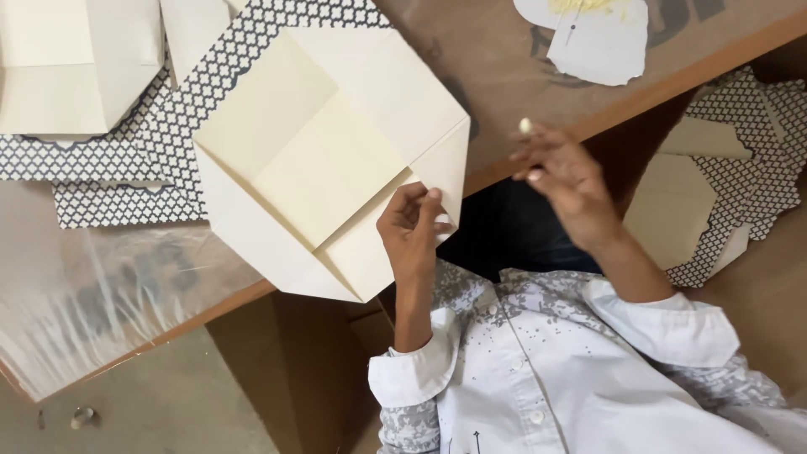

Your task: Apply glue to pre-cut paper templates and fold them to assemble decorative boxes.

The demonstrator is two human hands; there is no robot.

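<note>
While the left hand pinches the near corner flap of a cream folded envelope between curled fingers and thumb, the right hand is lifted off the desk, blurred, its fingers loosely bent; a small pale dab shows at one raised fingertip, though what it is I cannot tell. That hand grips nothing that can be made out.

The cream envelope lies open-faced near the desk's front edge, its lower corner jutting past the edge, with three flaps folded inward and a square panel in the middle. It rests partly on one patterned sheet printed in a dark and white lattice. A second cream folded piece sits at the far left on the same patterned paper, and a third cream strip shows between the two at the top edge.

One clear plastic sheet covers the left part of the desk. One torn white scrap of paper with a yellowish smear lies at the top right.

Beyond the desk's edge, on the right, a loose pile of patterned cutouts with two tan backs turned up lies on the floor. The person wears a white and grey shirt with rolled cuffs.
</note>
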